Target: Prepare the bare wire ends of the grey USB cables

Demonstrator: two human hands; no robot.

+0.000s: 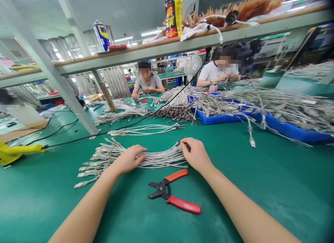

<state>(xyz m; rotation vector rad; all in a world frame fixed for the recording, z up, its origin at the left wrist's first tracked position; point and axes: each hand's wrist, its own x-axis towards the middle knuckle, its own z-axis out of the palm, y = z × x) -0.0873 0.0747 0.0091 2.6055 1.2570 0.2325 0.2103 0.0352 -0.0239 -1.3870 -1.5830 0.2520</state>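
Note:
A bundle of white USB cables [161, 158] lies across the green table in front of me, its metal plugs [96, 163] fanned out at the left. My left hand [132, 158] rests on the middle of the bundle, thumb apart from the fingers, not closed round it. At the right end, my right hand [195, 153] has its thumb and fingers pinched at the cable ends; how many cables it grips is hidden. Wire strippers [171, 192] with red and orange handles lie just below the bundle, jaws apart and pointing left.
Several white cables [146, 130] lie behind the bundle, before a larger cable heap [177, 102]. Blue trays [216, 118] full of cables stand at right. A black cord [130, 125] crosses to a yellow tool [21, 150]. A shelf [146, 52] hangs overhead; two co-workers sit opposite.

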